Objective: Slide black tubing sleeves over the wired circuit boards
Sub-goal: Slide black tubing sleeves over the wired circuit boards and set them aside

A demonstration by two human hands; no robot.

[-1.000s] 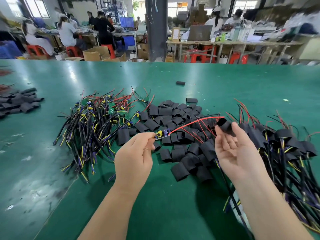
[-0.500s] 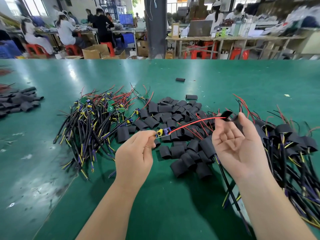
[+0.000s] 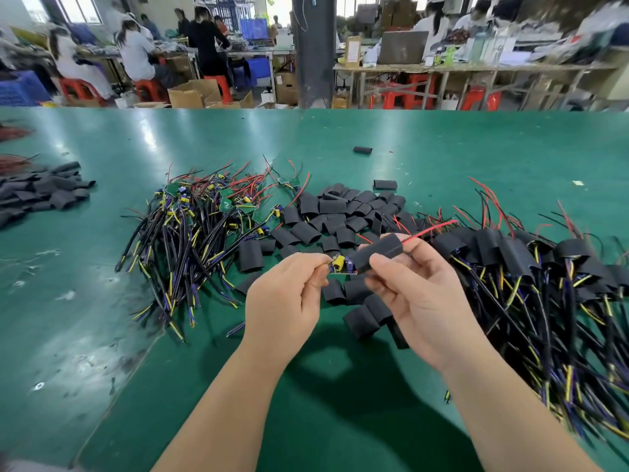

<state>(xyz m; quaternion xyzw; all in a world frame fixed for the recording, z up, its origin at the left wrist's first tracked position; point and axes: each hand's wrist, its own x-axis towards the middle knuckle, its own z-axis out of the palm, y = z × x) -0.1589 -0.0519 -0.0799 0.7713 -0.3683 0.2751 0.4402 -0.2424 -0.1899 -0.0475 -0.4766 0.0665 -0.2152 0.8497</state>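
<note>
Sleeving is under way at frame centre — the right hand (image 3: 418, 301) pinches a black sleeve (image 3: 374, 255), red wire (image 3: 432, 229) already threaded through, while the left hand (image 3: 282, 301) pinches the circuit board (image 3: 340, 266) at its mouth. Next, I judge: pull the black sleeve toward frame left over the circuit board.

L hand (image 3: 284, 298) pinches board (image 3: 340, 265); R hand (image 3: 422, 301) holds sleeve (image 3: 376, 252).
</note>
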